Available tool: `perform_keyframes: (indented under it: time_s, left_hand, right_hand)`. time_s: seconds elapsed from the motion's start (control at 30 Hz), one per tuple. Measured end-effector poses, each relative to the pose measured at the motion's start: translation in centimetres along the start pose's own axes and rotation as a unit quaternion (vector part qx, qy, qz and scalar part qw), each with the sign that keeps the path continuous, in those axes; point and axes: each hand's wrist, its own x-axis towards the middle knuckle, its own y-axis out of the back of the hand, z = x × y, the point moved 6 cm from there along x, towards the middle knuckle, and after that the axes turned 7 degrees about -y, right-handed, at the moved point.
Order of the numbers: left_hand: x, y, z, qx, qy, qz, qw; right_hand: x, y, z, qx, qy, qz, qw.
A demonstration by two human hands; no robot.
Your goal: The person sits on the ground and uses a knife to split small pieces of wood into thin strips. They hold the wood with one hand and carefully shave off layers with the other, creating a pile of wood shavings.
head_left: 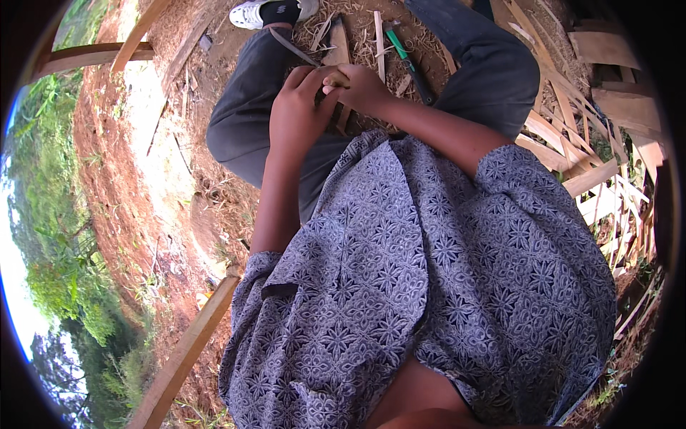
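Observation:
My left hand (301,100) and my right hand (363,90) meet in front of my bent legs, their fingers closed together. A rounded, yellowish-brown wooden end (339,80) shows between them, apparently a handle. From the fingers a thin, slightly curved grey strip (291,47), like a blade, runs up and left toward my ankle. Whether strip and wooden end are one tool cannot be made out; my fingers hide the join. On the ground right of my hands lies a long tool (409,63) with a green section and a black section.
A flat wooden piece (337,44) and a narrow pale stick (379,46) lie among shavings between my legs. Split wood strips (564,139) pile up at the right, beside stacked boards (614,50). A wooden beam (187,350) slants at lower left, before a reddish earth slope (107,171).

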Motion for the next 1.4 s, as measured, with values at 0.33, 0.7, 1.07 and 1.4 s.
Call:
perform_keyframes:
  time_s: [0.33,0.7,1.07,1.4]
  left_hand:
    - [1.8,2.6,-1.1,-0.004,0.002,0.118,0.993]
    - [1.5,3.2,-0.7,0.036,-0.03,0.11,0.993]
    - [1.2,0.3,-2.1,-0.015,-0.011,0.086,0.996]
    - [-1.8,-0.8,-3.5,-0.051,0.04,0.13,0.989]
  right_hand:
    - [1.3,2.9,0.7,0.032,0.022,0.092,0.995]
    - [-4.1,4.3,10.3,0.048,-0.184,0.045,0.981]
    - [-4.1,1.0,7.6,0.007,-0.144,-0.041,0.989]
    - [-3.8,0.9,10.3,-0.011,-0.189,-0.056,0.98]
